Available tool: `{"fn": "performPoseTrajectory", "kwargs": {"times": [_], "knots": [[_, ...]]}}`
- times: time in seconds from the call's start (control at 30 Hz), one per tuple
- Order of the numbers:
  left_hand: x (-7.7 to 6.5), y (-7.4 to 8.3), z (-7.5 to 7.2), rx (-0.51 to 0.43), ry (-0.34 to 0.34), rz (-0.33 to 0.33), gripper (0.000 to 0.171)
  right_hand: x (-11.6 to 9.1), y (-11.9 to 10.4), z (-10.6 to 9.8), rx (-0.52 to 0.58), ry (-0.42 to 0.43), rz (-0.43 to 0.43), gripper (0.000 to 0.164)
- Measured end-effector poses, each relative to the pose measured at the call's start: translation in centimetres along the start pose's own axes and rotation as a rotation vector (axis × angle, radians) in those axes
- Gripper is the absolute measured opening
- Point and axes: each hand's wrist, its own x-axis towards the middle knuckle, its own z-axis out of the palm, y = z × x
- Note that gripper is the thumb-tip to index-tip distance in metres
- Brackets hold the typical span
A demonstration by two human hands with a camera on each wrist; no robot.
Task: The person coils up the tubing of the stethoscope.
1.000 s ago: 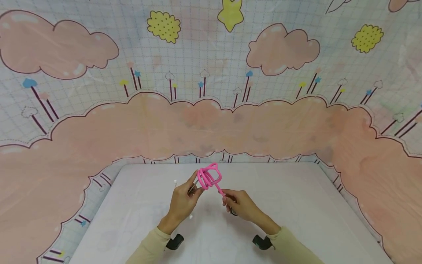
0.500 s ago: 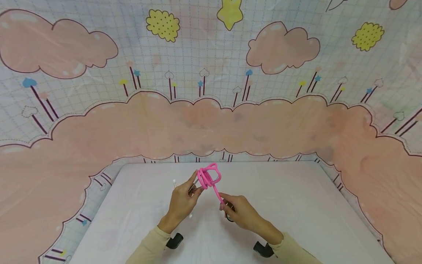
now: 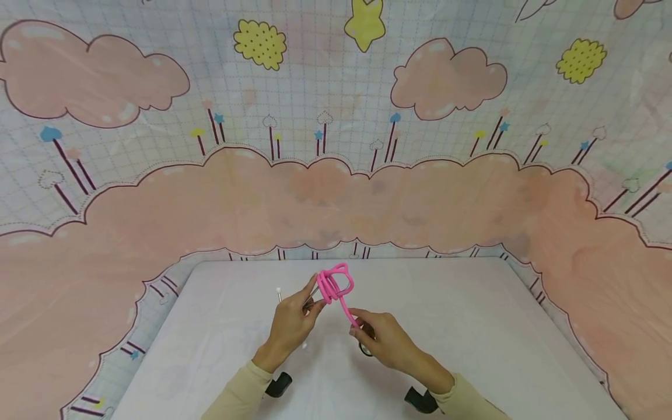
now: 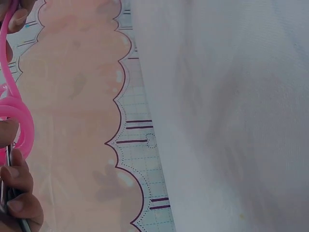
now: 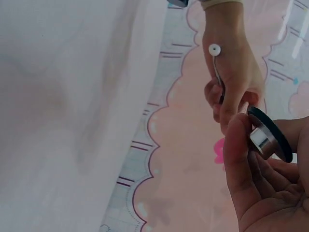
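A stethoscope with pink tubing [image 3: 328, 287] is held up over the table, its tube wound into several loops. My left hand [image 3: 291, 321] grips the loops and the metal ear tubes [image 4: 8, 188] between thumb and fingers. One white ear tip [image 5: 215, 50] sticks out beside the back of that hand. Lower and to the right, my right hand [image 3: 388, 341] pinches the tube's straight end. The round chest piece [image 5: 270, 135], dark-rimmed with a metal stem, sits at this hand's fingers. Part of the ear tubes is hidden by the left hand.
A white table [image 3: 472, 315] lies beneath both hands. Behind and around it hangs a patterned cloth [image 3: 420, 198] with clouds and stars. Black wrist devices [image 3: 278, 385] show below both forearms.
My right hand has drawn slightly down toward me with the tube's end and chest piece. The left hand and the loops have hardly moved.
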Motion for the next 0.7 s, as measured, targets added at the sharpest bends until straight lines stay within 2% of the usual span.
{"fn": "performPoseTrajectory", "kwargs": {"times": [0.17,0.3,0.4,0.6,0.7], "knots": [[-0.26,0.14,0.26,0.007,-0.035,-0.018,0.064,-0.12,-0.08,0.09,0.009,0.021,-0.033,0.034],[-0.46,0.38,0.40,0.017,-0.055,0.000,0.063,-0.13,-0.16,0.12,0.027,0.017,-0.081,0.026],[-0.62,0.47,0.53,0.030,-0.058,0.017,0.062,-0.16,-0.13,0.09,0.069,0.012,-0.084,0.023],[-0.73,0.61,0.63,0.024,-0.058,0.032,0.063,-0.13,-0.10,-0.14,0.299,-0.012,-0.096,0.028],[-0.58,0.63,0.62,0.021,-0.048,0.039,0.062,0.01,-0.31,-0.28,0.364,-0.012,-0.081,0.031]]}}
